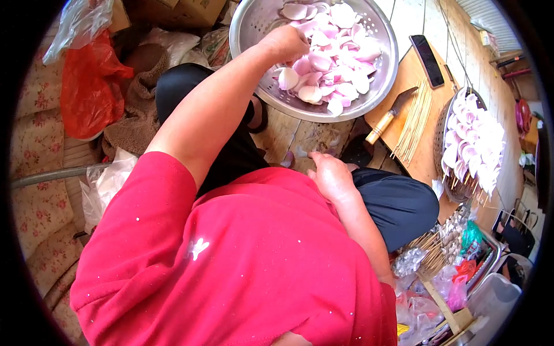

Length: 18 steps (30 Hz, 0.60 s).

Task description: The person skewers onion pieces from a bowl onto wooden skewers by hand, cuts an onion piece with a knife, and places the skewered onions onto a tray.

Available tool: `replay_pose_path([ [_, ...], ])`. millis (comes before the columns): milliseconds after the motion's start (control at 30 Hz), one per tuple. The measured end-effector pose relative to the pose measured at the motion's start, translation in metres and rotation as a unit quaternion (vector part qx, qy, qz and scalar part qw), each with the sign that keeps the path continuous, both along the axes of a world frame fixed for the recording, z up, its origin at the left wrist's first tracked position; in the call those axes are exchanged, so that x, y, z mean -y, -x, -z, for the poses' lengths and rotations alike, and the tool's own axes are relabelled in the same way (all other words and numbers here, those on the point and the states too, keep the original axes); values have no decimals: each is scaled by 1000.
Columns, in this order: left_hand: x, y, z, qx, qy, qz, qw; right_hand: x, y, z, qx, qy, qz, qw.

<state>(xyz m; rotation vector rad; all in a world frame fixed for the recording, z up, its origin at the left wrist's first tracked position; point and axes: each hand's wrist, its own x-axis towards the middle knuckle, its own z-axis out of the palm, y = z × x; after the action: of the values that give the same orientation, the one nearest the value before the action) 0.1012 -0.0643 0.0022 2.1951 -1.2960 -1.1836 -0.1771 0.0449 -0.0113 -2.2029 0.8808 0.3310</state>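
A perforated metal colander (388, 63) holds a heap of pale pink and white onion pieces (337, 60). My left hand (287, 45) reaches over its near-left rim, curled and closed beside the heap; whatever is between the fingers is hidden. Close to my right thigh is my right hand (333, 176), fingers bent together and tips pointing up and left. A small whitish piece (301, 151) shows near those fingertips, though I cannot tell whether they touch it. Wooden skewers (414, 124) lie bundled on a wooden board (398, 86), alongside a knife (391, 115) with a wooden handle.
On the board's far end lies a phone (427, 60). At right, a dark basket (441, 135) carries many threaded onion skewers (470, 138). Plastic bags and more sticks (430, 251) crowd the lower right. A red bag (89, 86) and brown fleece (135, 124) lie at left.
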Motion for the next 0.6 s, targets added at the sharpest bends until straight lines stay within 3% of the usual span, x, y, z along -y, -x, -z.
replay_pose_path([
  [33,3,-3,7,0,1,0,1000,0,0,0,-1,-2,1,1000],
  [100,6,-6,19,-31,75,-122,989,0,0,-2,-1,-1,4,1000],
  [200,14,1,33,-21,126,-159,979,1,1,-1,-4,0,8,1000],
  [367,31,17,47,70,110,-95,987,5,0,-3,-51,-21,11,998],
  [533,32,16,59,41,135,-86,986,7,2,1,-40,-27,15,999],
  [600,29,13,60,-20,91,-35,995,9,-1,0,-47,-33,17,998],
])
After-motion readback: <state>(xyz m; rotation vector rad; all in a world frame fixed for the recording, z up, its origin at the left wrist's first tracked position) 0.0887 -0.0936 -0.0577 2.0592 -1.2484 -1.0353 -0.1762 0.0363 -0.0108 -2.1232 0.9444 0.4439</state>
